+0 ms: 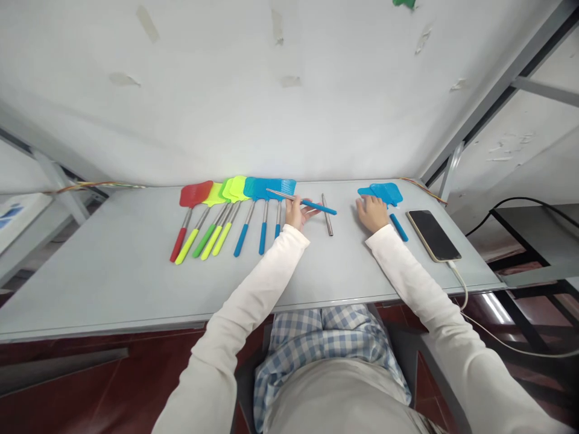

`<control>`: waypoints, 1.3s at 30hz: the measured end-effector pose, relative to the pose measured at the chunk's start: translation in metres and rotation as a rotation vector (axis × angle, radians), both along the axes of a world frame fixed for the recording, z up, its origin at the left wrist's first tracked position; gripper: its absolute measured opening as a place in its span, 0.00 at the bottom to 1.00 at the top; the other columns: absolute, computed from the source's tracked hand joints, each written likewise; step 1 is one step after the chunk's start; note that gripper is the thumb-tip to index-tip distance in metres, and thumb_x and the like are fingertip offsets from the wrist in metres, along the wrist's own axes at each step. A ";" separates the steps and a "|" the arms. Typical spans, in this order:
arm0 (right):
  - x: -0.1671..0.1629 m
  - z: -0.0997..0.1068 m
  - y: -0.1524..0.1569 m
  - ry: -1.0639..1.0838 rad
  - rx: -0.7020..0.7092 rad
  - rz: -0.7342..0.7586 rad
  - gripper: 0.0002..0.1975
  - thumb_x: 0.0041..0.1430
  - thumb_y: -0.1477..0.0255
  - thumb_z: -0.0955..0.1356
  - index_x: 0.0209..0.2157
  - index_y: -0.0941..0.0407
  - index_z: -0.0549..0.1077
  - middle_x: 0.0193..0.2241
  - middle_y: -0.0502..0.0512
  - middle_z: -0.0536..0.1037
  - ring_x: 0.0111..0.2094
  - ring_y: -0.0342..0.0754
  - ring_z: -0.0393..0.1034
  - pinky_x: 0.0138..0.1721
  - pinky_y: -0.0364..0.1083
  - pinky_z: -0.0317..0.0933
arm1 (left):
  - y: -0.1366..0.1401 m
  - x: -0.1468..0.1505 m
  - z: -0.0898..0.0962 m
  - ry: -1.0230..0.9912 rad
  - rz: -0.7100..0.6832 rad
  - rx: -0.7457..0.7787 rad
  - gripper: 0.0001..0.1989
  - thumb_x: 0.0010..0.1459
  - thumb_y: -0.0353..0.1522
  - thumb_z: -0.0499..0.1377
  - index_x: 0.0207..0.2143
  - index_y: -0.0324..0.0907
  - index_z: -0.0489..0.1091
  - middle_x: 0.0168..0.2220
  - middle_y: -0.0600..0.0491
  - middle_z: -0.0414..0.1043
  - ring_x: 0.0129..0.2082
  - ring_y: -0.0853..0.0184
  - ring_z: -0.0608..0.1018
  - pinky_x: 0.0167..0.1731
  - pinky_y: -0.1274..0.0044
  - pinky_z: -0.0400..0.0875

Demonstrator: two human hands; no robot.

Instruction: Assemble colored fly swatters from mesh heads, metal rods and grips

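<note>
My left hand (296,214) is closed on a metal swatter rod with a blue handle (320,207). The rod has no head on it, and it slants over the bare table with its metal end pointing left. A loose metal rod (327,216) lies just right of this hand. My right hand (373,213) has its fingers curled at a blue fly swatter head (365,190), and the fingertips are partly hidden. Against it lies another blue fly swatter head (391,193). A blue handle (398,228) rests below it, by my right wrist.
To the left, several fly swatters lie in a row: a red swatter (195,194), yellow and green swatters (233,188), and blue swatters (260,188). A phone (434,235) with a white cable lies at the right of the grey table (136,289). Behind stands a white wall (226,90).
</note>
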State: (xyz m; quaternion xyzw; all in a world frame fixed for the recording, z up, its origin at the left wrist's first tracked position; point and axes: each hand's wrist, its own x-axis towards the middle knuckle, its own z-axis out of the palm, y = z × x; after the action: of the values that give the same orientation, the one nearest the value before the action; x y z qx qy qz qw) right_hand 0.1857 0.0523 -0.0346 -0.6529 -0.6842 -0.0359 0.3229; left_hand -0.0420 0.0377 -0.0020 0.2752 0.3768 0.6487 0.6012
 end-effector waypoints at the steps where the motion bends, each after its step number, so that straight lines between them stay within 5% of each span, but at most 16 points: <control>1: 0.001 -0.003 0.001 -0.028 -0.019 0.031 0.23 0.63 0.60 0.57 0.44 0.62 0.72 0.42 0.71 0.74 0.44 0.61 0.65 0.45 0.59 0.56 | 0.000 -0.004 0.000 0.010 -0.007 -0.006 0.16 0.58 0.44 0.57 0.39 0.45 0.57 0.26 0.60 0.68 0.26 0.65 0.80 0.34 0.68 0.76; 5: -0.006 -0.006 -0.003 -0.082 -0.054 0.191 0.21 0.59 0.62 0.62 0.49 0.59 0.70 0.44 0.67 0.72 0.45 0.60 0.64 0.45 0.57 0.58 | -0.001 -0.017 -0.002 0.105 -0.009 -0.005 0.20 0.56 0.51 0.56 0.38 0.46 0.57 0.21 0.63 0.63 0.15 0.73 0.72 0.21 0.78 0.70; 10: -0.008 -0.002 -0.004 -0.161 -0.120 0.082 0.37 0.49 0.51 0.69 0.53 0.63 0.67 0.49 0.73 0.70 0.49 0.66 0.62 0.47 0.59 0.56 | -0.005 -0.024 0.001 0.267 0.010 0.086 0.18 0.58 0.51 0.54 0.37 0.47 0.63 0.16 0.65 0.55 0.10 0.77 0.61 0.12 0.83 0.53; 14: -0.008 0.003 -0.004 -0.253 -0.114 0.102 0.35 0.54 0.46 0.64 0.48 0.63 0.71 0.40 0.73 0.75 0.43 0.64 0.66 0.43 0.57 0.57 | -0.009 -0.026 0.003 0.492 0.031 0.219 0.15 0.57 0.47 0.57 0.41 0.49 0.70 0.19 0.61 0.58 0.14 0.76 0.63 0.17 0.81 0.57; 17: -0.013 0.014 -0.003 -0.247 -0.078 0.082 0.31 0.60 0.47 0.58 0.41 0.61 0.73 0.32 0.70 0.76 0.37 0.61 0.69 0.41 0.55 0.57 | -0.011 -0.027 -0.001 0.788 0.141 0.367 0.14 0.56 0.44 0.60 0.42 0.49 0.75 0.30 0.54 0.69 0.28 0.71 0.71 0.32 0.79 0.65; 20: -0.016 0.026 0.004 -0.027 0.013 -0.023 0.27 0.65 0.52 0.53 0.36 0.58 0.72 0.25 0.62 0.74 0.31 0.56 0.69 0.38 0.53 0.57 | -0.012 -0.029 -0.006 1.119 0.186 0.441 0.15 0.58 0.43 0.57 0.44 0.50 0.76 0.36 0.50 0.69 0.36 0.65 0.71 0.41 0.75 0.63; 24: -0.015 0.030 0.015 0.592 0.102 -0.018 0.22 0.62 0.51 0.57 0.29 0.54 0.67 0.25 0.55 0.71 0.29 0.49 0.66 0.35 0.49 0.60 | -0.012 -0.028 -0.011 1.402 0.154 0.493 0.17 0.61 0.44 0.53 0.47 0.53 0.76 0.36 0.47 0.68 0.38 0.61 0.70 0.44 0.71 0.60; 29: -0.024 0.020 0.015 1.447 -0.224 0.232 0.13 0.56 0.56 0.67 0.32 0.51 0.67 0.29 0.48 0.73 0.28 0.42 0.66 0.28 0.43 0.63 | -0.015 -0.024 -0.011 1.544 0.112 0.483 0.18 0.62 0.44 0.50 0.46 0.55 0.76 0.37 0.46 0.67 0.38 0.60 0.69 0.43 0.69 0.59; 34: -0.032 0.021 0.008 1.665 -0.287 0.318 0.07 0.52 0.66 0.71 0.32 0.51 0.70 0.31 0.46 0.77 0.33 0.41 0.71 0.38 0.44 0.69 | -0.017 -0.024 -0.011 1.588 0.134 0.445 0.17 0.62 0.42 0.49 0.46 0.55 0.76 0.37 0.45 0.68 0.38 0.59 0.68 0.42 0.69 0.58; 39: -0.031 0.024 0.005 1.625 -0.260 0.316 0.08 0.53 0.66 0.71 0.33 0.51 0.70 0.33 0.47 0.78 0.37 0.42 0.73 0.43 0.46 0.69 | -0.016 -0.026 -0.011 1.565 0.171 0.425 0.17 0.62 0.41 0.50 0.47 0.55 0.75 0.38 0.46 0.69 0.39 0.58 0.68 0.41 0.69 0.58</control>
State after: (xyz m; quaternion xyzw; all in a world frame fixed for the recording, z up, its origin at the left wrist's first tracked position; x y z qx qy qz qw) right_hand 0.1545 0.0571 -0.0110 -0.4039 -0.3206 0.5708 0.6390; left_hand -0.0677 0.0219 -0.0132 0.7272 0.5764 0.3698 0.0471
